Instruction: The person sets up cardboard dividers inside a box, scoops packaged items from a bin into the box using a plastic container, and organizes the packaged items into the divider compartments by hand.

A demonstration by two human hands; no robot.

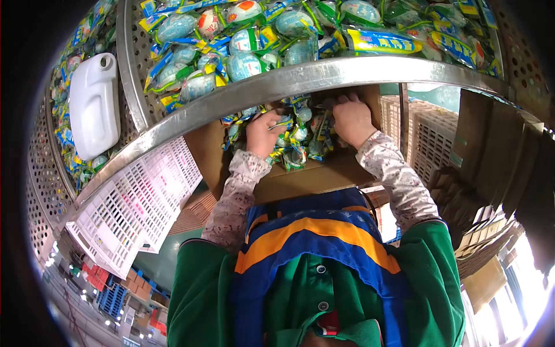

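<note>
Below the metal rim, a cardboard box holds several egg-shaped items in clear, blue, yellow and green plastic packets. My left hand reaches into the left part of the box, its fingers curled on a packet among the others. On the opposite side, my right hand is inside near the right wall. Its fingers are bent and closed, the tips partly hidden, and whatever they hold cannot be made out. Both wrists wear patterned sleeves.
A curved steel rim borders a perforated table heaped with similar packets. A white plastic jug lies on the left part. White plastic crates stand lower left; flattened cardboard is stacked at right.
</note>
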